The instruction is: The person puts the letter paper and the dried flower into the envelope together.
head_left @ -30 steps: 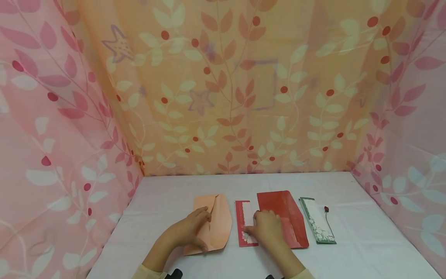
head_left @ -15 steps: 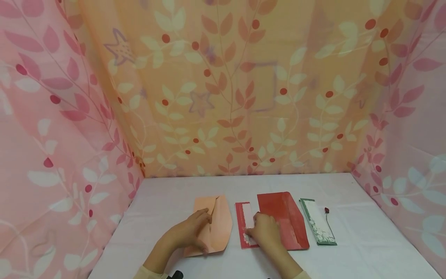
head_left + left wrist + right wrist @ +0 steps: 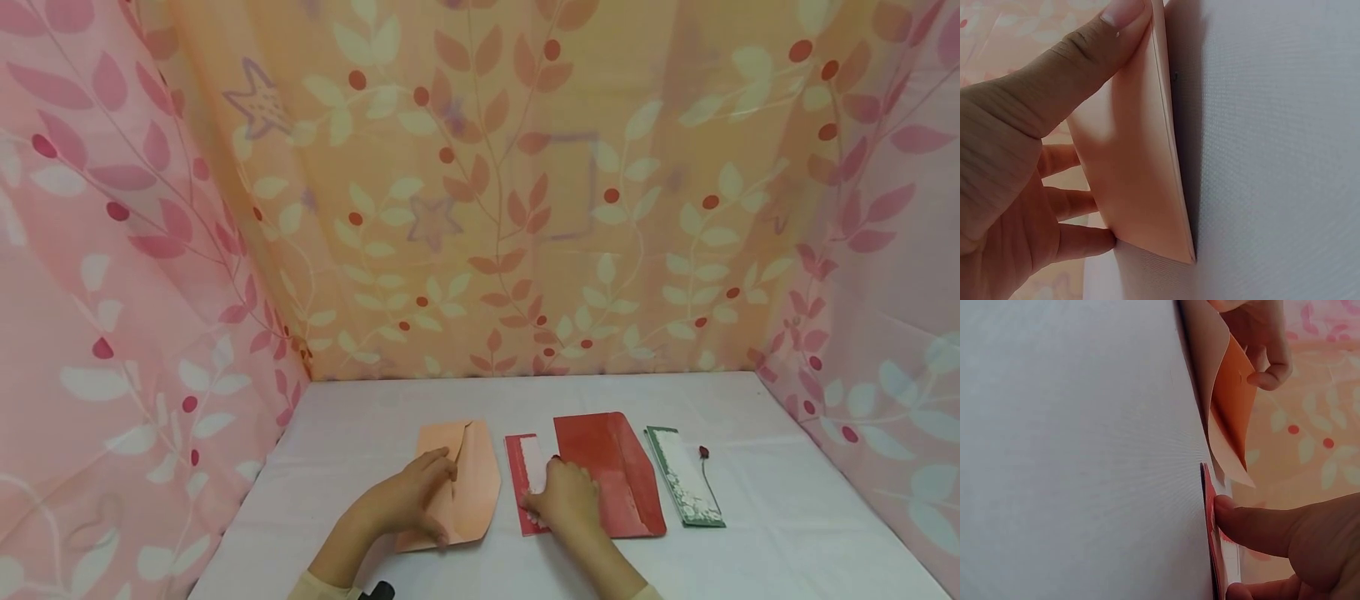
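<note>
A peach envelope (image 3: 474, 492), its flap spread to the right, lies on the white table. My left hand (image 3: 401, 502) holds it, fingers over its upper face and thumb at its near edge; the left wrist view shows the thumb (image 3: 1100, 53) pressed on the paper. Right of it lies a narrow red card (image 3: 532, 467) with a white panel. My right hand (image 3: 572, 500) pinches this card between thumb and fingers, covering its right part. Under or beside that hand a red envelope (image 3: 615, 454) lies with its flap unfolded. In the right wrist view the peach envelope (image 3: 1235, 394) gapes at its mouth.
To the right lie a green-bordered white card (image 3: 678, 477) and a small dried red flower (image 3: 703, 452) on a thin stem. Patterned cloth walls (image 3: 480, 250) enclose the white table (image 3: 360, 408) at the back and both sides.
My right hand and the red card have shifted slightly left. The left hand stays in place on the peach envelope.
</note>
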